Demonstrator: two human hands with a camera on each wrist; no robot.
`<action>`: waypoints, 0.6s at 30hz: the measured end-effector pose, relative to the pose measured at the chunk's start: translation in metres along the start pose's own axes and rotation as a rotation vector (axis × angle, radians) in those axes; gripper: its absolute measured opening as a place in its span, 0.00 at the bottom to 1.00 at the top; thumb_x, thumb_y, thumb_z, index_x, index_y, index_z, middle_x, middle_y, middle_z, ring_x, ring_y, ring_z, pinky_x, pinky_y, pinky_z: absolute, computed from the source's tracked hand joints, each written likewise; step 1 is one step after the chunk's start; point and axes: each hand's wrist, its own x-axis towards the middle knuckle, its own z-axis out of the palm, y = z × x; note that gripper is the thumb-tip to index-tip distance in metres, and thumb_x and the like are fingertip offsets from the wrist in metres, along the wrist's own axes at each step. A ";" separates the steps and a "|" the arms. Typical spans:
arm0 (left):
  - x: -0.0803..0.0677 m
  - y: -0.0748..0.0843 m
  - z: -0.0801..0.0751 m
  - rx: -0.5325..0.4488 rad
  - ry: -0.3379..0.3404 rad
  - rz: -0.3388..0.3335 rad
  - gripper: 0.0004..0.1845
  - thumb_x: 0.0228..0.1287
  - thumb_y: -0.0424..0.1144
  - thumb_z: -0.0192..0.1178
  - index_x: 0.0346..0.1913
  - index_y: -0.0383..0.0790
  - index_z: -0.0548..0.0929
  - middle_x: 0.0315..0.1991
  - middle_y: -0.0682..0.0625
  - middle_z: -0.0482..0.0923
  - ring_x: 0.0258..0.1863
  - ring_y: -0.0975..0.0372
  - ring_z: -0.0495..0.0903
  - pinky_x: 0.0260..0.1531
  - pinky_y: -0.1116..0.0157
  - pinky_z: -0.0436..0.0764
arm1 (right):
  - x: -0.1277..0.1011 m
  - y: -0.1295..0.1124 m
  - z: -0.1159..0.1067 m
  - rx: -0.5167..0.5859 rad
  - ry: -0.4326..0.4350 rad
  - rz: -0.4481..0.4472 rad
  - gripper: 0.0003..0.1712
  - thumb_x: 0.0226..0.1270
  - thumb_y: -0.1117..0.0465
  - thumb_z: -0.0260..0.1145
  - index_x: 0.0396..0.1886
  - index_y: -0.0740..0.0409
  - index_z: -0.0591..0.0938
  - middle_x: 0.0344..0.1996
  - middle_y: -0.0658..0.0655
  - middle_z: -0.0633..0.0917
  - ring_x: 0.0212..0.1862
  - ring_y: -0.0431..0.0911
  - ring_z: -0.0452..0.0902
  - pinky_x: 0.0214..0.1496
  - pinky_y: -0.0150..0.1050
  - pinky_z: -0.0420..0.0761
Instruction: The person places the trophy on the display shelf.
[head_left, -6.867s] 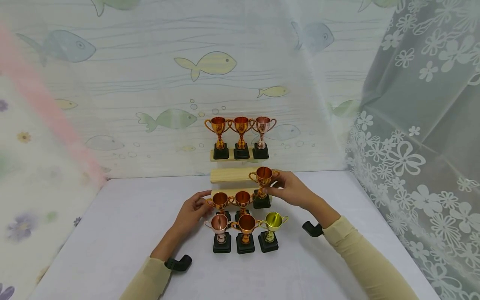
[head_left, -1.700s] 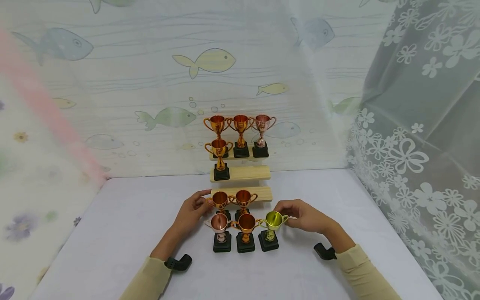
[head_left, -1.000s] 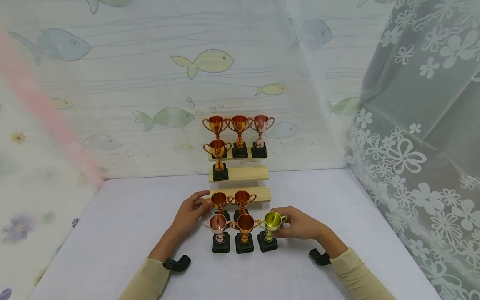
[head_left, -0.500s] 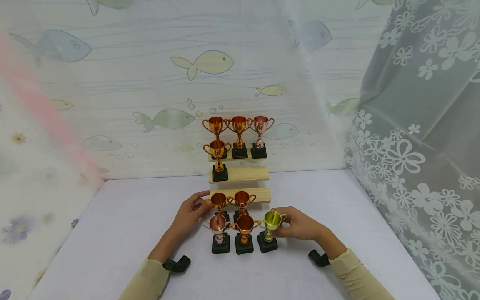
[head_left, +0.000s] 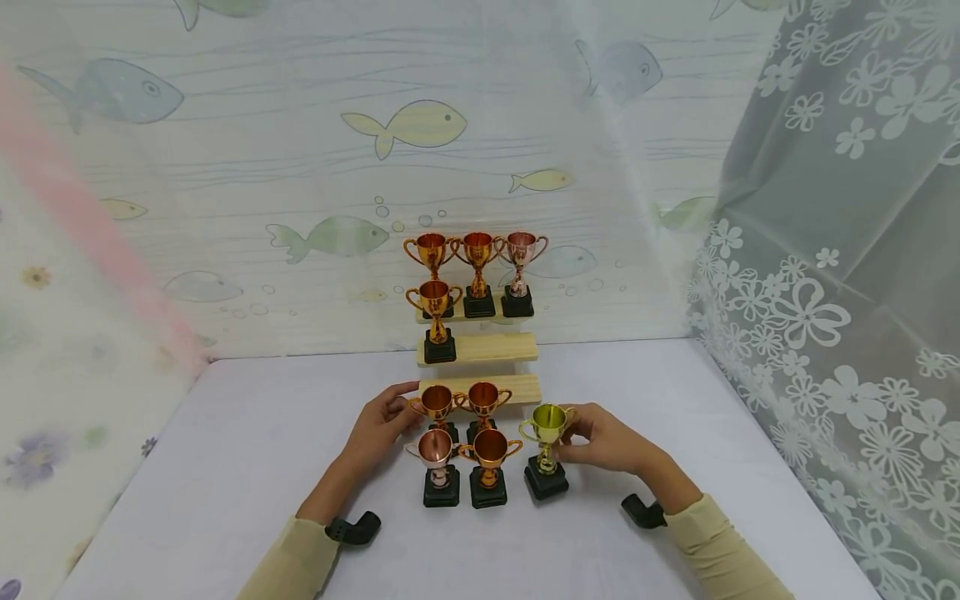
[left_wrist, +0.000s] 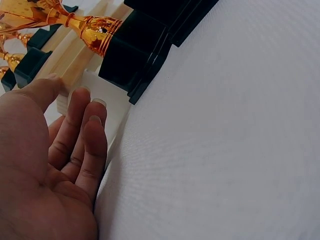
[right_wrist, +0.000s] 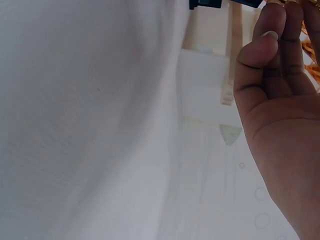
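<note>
My right hand (head_left: pixel 572 432) pinches a yellow-green trophy (head_left: pixel 548 427) at its cup and handle; its black base (head_left: pixel 546 482) sits tilted just right of the front row. In the right wrist view the fingers (right_wrist: pixel 272 37) are curled together. My left hand (head_left: pixel 399 406) lies relaxed on the table beside the left gold trophy (head_left: pixel 437 403) on the lowest wooden step (head_left: pixel 525 387). The left wrist view shows its fingers (left_wrist: pixel 82 117) straight, close to that trophy's black base (left_wrist: pixel 132 57). A rose trophy (head_left: pixel 437 451) and a copper trophy (head_left: pixel 490 451) stand in front.
A second copper trophy (head_left: pixel 484 397) stands on the lowest step. One gold trophy (head_left: pixel 437 303) stands at the left of the middle step (head_left: pixel 495 347). Three trophies (head_left: pixel 478 250) line the top step. A fish-print backdrop stands behind; a lace curtain (head_left: pixel 825 292) hangs on the right.
My right hand closed on the yellow-green trophy, raised it slightly and shifted it a little to the right, tilting its base. The left hand has stayed put.
</note>
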 end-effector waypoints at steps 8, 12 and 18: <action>0.001 0.000 0.000 0.000 -0.001 -0.002 0.25 0.80 0.35 0.61 0.75 0.37 0.73 0.40 0.40 0.87 0.36 0.55 0.84 0.37 0.66 0.84 | 0.002 0.000 -0.005 -0.002 0.060 -0.008 0.12 0.70 0.69 0.73 0.52 0.61 0.86 0.44 0.56 0.89 0.46 0.42 0.84 0.53 0.40 0.83; 0.001 0.000 0.000 -0.006 -0.003 0.012 0.25 0.80 0.36 0.61 0.74 0.36 0.74 0.40 0.40 0.87 0.36 0.56 0.84 0.37 0.65 0.84 | 0.003 -0.003 -0.008 -0.012 0.094 -0.002 0.10 0.70 0.69 0.73 0.49 0.61 0.87 0.41 0.57 0.88 0.44 0.42 0.83 0.50 0.42 0.84; 0.002 -0.003 0.000 -0.007 -0.003 0.019 0.24 0.80 0.35 0.61 0.74 0.36 0.74 0.40 0.40 0.87 0.35 0.57 0.84 0.36 0.65 0.84 | 0.007 -0.009 -0.011 -0.018 0.132 0.008 0.12 0.69 0.70 0.73 0.50 0.61 0.87 0.42 0.57 0.88 0.45 0.45 0.84 0.53 0.43 0.85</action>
